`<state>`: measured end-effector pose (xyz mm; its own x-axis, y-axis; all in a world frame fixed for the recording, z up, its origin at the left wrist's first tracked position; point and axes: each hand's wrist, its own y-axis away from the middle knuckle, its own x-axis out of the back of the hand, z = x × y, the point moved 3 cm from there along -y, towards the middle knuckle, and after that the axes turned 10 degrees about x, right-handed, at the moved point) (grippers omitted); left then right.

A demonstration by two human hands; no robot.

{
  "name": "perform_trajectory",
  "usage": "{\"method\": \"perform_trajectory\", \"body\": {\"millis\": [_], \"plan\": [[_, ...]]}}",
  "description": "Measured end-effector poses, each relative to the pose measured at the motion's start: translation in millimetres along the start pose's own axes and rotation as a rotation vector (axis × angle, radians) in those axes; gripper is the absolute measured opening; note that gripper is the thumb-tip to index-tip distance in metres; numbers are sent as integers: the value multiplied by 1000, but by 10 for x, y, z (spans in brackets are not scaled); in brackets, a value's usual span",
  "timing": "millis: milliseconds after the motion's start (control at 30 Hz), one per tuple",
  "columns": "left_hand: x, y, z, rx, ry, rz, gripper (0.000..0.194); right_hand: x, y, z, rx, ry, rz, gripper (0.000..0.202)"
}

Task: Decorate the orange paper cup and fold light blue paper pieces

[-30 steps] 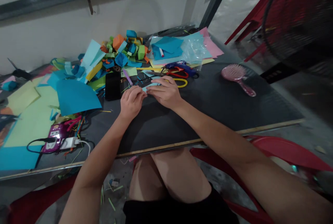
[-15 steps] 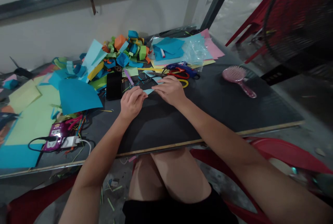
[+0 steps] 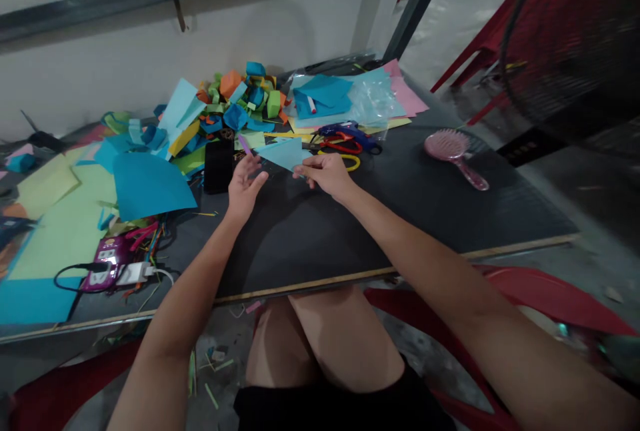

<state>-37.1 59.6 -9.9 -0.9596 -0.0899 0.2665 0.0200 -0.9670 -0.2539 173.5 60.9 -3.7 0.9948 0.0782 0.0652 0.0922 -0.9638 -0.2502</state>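
Observation:
A light-blue piece of paper (image 3: 284, 153) is pinched at its lower right corner by my right hand (image 3: 325, 174). The paper tapers toward that corner and is raised over the dark table. My left hand (image 3: 244, 185) is off to the paper's left, fingers apart with nothing in them. Just beyond my left fingers lies a purple stick-like piece (image 3: 245, 145), and a black phone (image 3: 219, 167) rests to their left. Behind my right hand are scissors with a yellow handle loop (image 3: 353, 163) and a blue glue gun (image 3: 350, 134).
Folded paper pieces (image 3: 240, 97) are heaped by the wall. Blue sheets in plastic (image 3: 325, 94) lie at the back. A pink hairbrush (image 3: 453, 151) is on the right, a purple power socket (image 3: 107, 263) with cables at front left. A fan (image 3: 575, 51) stands beyond the table's right side.
My left hand has let go of the light-blue paper and opened, moving slightly left. The paper now shows its wide face, held by my right hand alone.

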Motion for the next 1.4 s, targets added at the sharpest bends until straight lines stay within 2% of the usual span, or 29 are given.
{"method": "perform_trajectory", "body": {"millis": [67,133,233,400,533,633,833,967,1100,1333,1400], "plan": [[-54,-25,-50,69,71,-104,57,-45,22,-23,-5,21,-43,43],[-65,-15,-44,97,72,-116,46,-87,48,-48,2,53,-84,43],[-42,26,11,110,42,-96,42,-114,65,-64,16,60,-93,41],[-54,62,52,121,40,-134,37,-121,63,-40,49,77,-86,40],[-50,65,61,130,18,-61,42,-144,78,-7,22,74,-124,41],[-37,74,81,134,45,-40,47,-174,98,6,-29,101,-248,40],[-33,87,96,137,109,-34,51,-192,124,-89,62,219,-378,43],[-32,87,118,78,136,-2,53,-217,115,-99,36,201,-450,45],[-41,91,115,100,183,23,53,-225,103,-67,-15,161,-486,45],[-73,98,108,119,210,27,55,-230,104,-54,9,147,-489,40],[-45,69,64,156,253,58,53,-228,116,-71,17,161,-528,39]]}}
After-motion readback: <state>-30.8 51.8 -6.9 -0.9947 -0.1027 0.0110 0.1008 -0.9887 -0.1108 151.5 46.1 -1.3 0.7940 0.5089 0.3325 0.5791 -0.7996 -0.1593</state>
